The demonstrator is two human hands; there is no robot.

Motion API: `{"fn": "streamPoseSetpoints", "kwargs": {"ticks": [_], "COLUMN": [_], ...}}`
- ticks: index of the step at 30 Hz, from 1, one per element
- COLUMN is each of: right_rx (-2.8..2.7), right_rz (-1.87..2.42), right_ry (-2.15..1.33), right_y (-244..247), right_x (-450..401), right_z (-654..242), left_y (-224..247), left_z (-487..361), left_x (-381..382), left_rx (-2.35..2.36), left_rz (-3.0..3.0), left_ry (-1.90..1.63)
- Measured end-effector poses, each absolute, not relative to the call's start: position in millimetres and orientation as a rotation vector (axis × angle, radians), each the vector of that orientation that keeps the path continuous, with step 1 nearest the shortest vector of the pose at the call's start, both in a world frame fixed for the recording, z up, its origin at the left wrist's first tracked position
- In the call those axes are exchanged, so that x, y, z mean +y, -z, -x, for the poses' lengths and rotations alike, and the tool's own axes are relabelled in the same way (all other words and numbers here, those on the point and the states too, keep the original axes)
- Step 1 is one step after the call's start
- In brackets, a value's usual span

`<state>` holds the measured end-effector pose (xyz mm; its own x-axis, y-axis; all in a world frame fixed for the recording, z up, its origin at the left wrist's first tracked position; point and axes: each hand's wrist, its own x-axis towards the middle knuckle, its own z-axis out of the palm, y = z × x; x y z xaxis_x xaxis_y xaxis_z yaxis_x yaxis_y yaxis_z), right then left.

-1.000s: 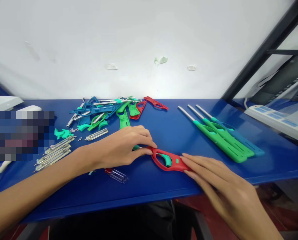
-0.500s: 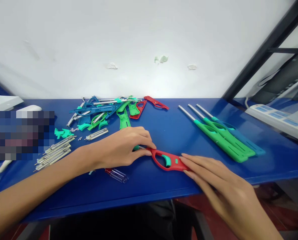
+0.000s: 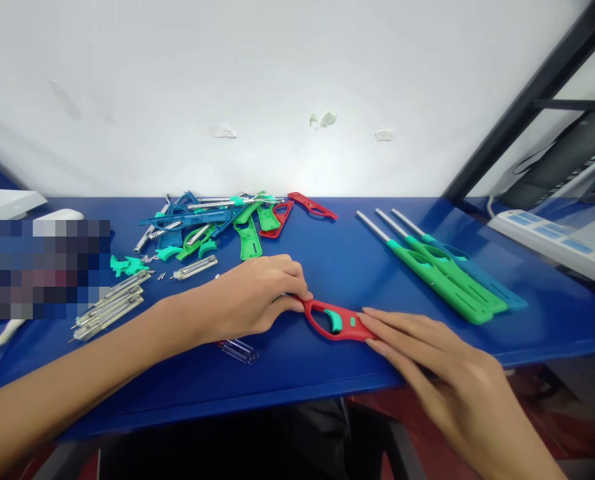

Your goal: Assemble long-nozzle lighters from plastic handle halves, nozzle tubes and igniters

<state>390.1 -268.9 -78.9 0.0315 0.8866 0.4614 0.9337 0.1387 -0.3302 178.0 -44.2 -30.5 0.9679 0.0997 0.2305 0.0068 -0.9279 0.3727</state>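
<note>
A red lighter body (image 3: pixel 346 323) with a teal trigger lies near the table's front edge. My left hand (image 3: pixel 257 293) pinches its narrow left end, and the fingers hide what is there. My right hand (image 3: pixel 442 367) grips the wide right end between thumb and fingers. Under my left wrist a screwdriver (image 3: pixel 240 351) with a clear handle is partly covered. Several clear fuel tanks (image 3: pixel 110 310) lie to the left, near teal triggers (image 3: pixel 128 265).
A pile of blue and green shells and metal tubes (image 3: pixel 192 219) lies at the back, with red shells (image 3: pixel 312 205) beside it. Three long lighters (image 3: pixel 442 277) lie on the right. A white power strip (image 3: pixel 557 237) is at the far right.
My left hand has shifted slightly at the lighter's narrow end; the teal piece seen between its fingers is now hidden. My right hand and the red body have barely moved.
</note>
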Motion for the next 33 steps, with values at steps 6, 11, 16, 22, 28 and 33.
{"fn": "streamPoseSetpoints", "kwargs": {"ticks": [6,11,16,22,28,33], "right_rx": [-1.715,-1.575,-1.717,-1.865,-1.816,-1.831], "right_rz": [1.786,1.994,2.048,2.042,1.972,1.898], "right_ry": [-0.06,-0.438,-0.688,-0.574,-0.277,-0.142], "right_y": [70.7,53.0,20.8,-11.6,-19.8,-22.5], "right_x": [-262.6,-252.3,-231.9,-218.4,-216.6,-207.3], "right_z": [-386.6,-392.9,-400.3,-396.1,-392.4,-380.3], "left_y": [31.7,37.7,43.8,45.6,34.2,30.5], "left_z": [-179.7,-181.6,-180.7,-179.7,-177.8,-179.5], "left_x": [-47.9,-42.8,-41.2,-39.3,-40.9,-46.4], "left_rx": [0.119,0.107,0.016,-0.089,0.022,0.039], "left_rz": [-2.837,-2.874,-2.941,-3.005,-2.933,-2.895], "left_ry": [-0.305,-0.349,-0.518,-0.869,-1.184,-1.324]}}
